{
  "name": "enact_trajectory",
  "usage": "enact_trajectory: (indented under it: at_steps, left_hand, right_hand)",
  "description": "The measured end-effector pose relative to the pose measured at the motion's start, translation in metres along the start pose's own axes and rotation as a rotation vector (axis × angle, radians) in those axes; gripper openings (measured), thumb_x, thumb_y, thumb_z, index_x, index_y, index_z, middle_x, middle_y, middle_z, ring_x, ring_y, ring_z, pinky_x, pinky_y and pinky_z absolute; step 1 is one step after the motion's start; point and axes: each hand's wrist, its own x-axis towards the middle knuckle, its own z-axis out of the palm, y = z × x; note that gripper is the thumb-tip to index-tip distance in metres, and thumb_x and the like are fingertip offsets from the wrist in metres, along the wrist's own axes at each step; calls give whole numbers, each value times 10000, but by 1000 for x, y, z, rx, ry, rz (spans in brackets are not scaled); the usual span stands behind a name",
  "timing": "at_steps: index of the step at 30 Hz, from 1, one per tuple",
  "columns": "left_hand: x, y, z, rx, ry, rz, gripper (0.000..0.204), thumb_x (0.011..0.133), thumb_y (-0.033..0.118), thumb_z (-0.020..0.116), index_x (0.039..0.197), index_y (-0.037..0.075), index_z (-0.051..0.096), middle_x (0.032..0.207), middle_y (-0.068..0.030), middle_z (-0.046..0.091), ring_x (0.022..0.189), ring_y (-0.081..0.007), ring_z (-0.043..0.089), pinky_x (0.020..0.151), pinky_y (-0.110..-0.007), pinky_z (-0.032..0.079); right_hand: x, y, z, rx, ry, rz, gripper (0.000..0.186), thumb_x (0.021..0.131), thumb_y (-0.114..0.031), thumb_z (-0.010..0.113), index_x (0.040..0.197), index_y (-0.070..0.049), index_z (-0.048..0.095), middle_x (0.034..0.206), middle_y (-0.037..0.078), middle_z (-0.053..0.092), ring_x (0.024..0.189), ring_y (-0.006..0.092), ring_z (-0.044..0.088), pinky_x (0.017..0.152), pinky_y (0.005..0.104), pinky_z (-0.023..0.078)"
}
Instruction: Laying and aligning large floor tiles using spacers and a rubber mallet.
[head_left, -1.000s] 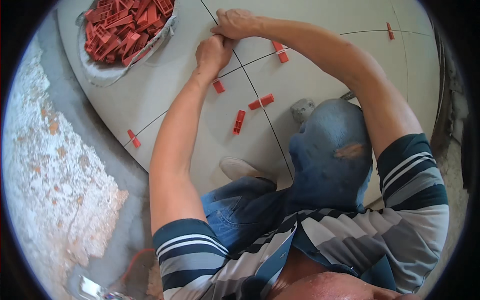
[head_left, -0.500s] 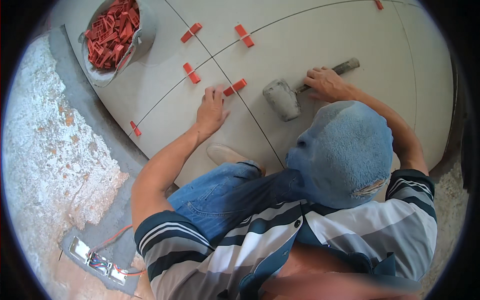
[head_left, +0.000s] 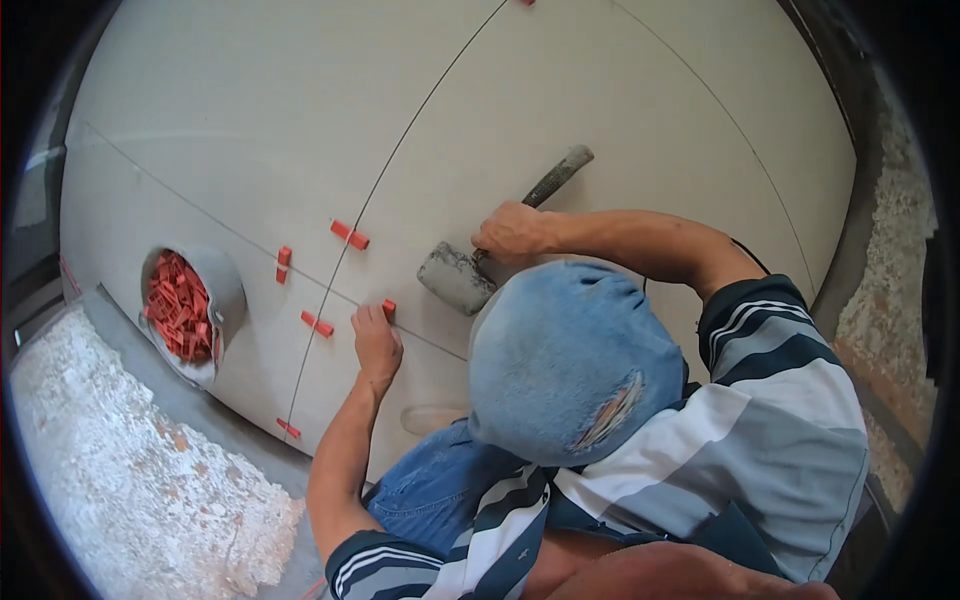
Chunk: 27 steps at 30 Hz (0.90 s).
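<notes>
My left hand [head_left: 378,345] is down on the pale floor tiles, its fingers bent and closed at a red tile-levelling wedge [head_left: 389,311]. They cover part of that wedge. Wrapped round the handle of a rubber mallet [head_left: 455,280], close to its head, is my right hand [head_left: 515,232]. The mallet is grey with dried mortar and lies low over the tile, handle pointing away to the right. More red wedges stand along the crossing joints, one at the far side [head_left: 350,235] and one left of it [head_left: 284,265]. Another wedge [head_left: 317,323] is left of my left hand.
A bucket [head_left: 230,288] full of red wedges stands on the tiles at the left. One more wedge [head_left: 288,429] sits at the tile edge. Beyond that edge runs a rough, flaking wall [head_left: 140,460]. My bent knee in torn jeans [head_left: 570,360] rises between my arms.
The view has turned and shifted, so bucket and wedges appear lower. My left hand has come up against the wedge by the joint. My right hand now wraps more closely round the mallet handle.
</notes>
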Motion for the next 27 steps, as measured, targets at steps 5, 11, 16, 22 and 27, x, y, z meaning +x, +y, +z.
enact_trajectory:
  at_steps: [5,11,16,22,27]
  left_hand:
    - [6,-23,-28,39,-99,25,324,678,-84,532,993,-11,515,1008,-198,507,949,-373,497,786,-453,446]
    - [66,-56,-158,382,331,75,392,660,-21,607,1047,12,556,1224,-259,466,1120,-417,466,969,-468,385]
    - [44,-146,-243,178,480,-369,334,688,35,548,1018,1,584,1040,-192,593,1010,-365,555,884,-412,459]
    - [-28,-257,-231,109,491,-1073,494,732,351,664,952,-90,624,889,-218,672,856,-370,651,773,-425,492]
    - [-73,-336,-184,-409,530,-1468,518,784,438,619,961,-48,652,816,-188,663,711,-298,643,664,-405,515]
  right_hand:
    - [-8,41,-17,84,111,180,188,777,-219,568,828,-61,657,778,173,667,776,353,661,660,467,523]
    - [-42,117,-35,77,215,378,162,794,-189,574,859,-61,649,840,179,652,834,364,639,722,482,505]
    - [-36,116,-31,66,265,359,174,820,-205,568,880,-42,580,837,217,623,846,415,592,709,504,457]
    - [-29,118,-27,74,214,312,191,848,-199,545,927,-29,581,857,238,623,848,434,589,712,514,456]
    - [-37,109,-32,72,231,392,208,841,-176,541,974,-27,600,859,239,632,849,429,600,722,502,469]
